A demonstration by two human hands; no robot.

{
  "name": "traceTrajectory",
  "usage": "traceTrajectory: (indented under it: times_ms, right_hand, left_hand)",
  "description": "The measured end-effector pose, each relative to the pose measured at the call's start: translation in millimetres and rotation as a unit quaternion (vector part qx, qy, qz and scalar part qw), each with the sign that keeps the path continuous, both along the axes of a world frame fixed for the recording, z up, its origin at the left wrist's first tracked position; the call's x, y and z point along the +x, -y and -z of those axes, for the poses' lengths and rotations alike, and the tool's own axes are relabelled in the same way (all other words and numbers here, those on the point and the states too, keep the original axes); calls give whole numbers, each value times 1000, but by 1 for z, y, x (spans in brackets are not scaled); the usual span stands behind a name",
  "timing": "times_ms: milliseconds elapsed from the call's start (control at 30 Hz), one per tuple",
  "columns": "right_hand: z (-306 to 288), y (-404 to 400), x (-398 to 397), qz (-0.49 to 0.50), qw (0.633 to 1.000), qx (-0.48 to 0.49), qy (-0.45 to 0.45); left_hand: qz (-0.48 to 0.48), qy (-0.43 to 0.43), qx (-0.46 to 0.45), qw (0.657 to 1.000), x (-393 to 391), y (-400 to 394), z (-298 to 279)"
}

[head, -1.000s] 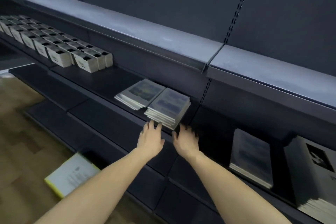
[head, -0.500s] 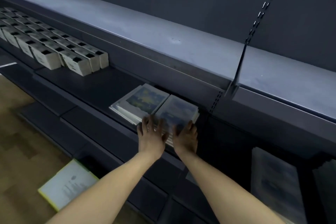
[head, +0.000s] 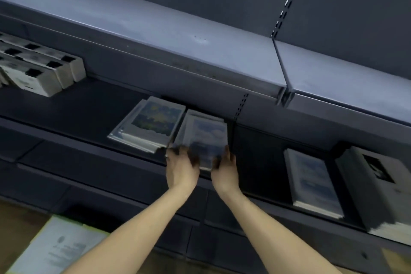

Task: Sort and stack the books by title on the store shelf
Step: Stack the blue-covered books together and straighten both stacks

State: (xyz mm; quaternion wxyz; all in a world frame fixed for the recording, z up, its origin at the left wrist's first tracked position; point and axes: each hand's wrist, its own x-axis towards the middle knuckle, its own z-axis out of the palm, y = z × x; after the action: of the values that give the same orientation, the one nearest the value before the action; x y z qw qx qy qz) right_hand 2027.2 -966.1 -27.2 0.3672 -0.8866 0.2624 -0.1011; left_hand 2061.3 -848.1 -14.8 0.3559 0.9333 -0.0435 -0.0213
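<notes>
Two low stacks of thin books lie side by side on the dark middle shelf (head: 93, 104). The left stack (head: 151, 124) has a yellow and blue cover. The right stack (head: 203, 133) has a pale blue cover. My left hand (head: 181, 168) grips the near left corner of the right stack, and my right hand (head: 224, 169) grips its near right corner. The fingertips are blurred and in shadow. A third stack of blue-covered books (head: 311, 182) lies further right on the same level.
The grey upper shelf (head: 155, 35) overhangs the stacks closely. Rows of white boxes (head: 40, 71) fill the shelf's left end. A tall grey stack (head: 375, 189) stands at the far right. A pale booklet (head: 57, 249) lies on the wooden floor below.
Both hands have reached forward from the shelf's front edge onto the right stack and taken hold of its near corners. The view has moved closer to the shelf.
</notes>
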Motion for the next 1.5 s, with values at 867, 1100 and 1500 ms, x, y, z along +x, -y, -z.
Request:
traceTrajectory:
  times_ms: [867, 1100, 1500]
  right_hand:
    - [-18, 131, -171, 113, 987, 17, 111]
    - [-11, 209, -204, 129, 986, 11, 109]
    - [19, 278, -209, 126, 987, 57, 77]
  left_hand:
    - [98, -5, -65, 993, -140, 148, -3]
    - [136, -6, -41, 990, -171, 225, -1]
    - [183, 10, 79, 980, -185, 280, 13]
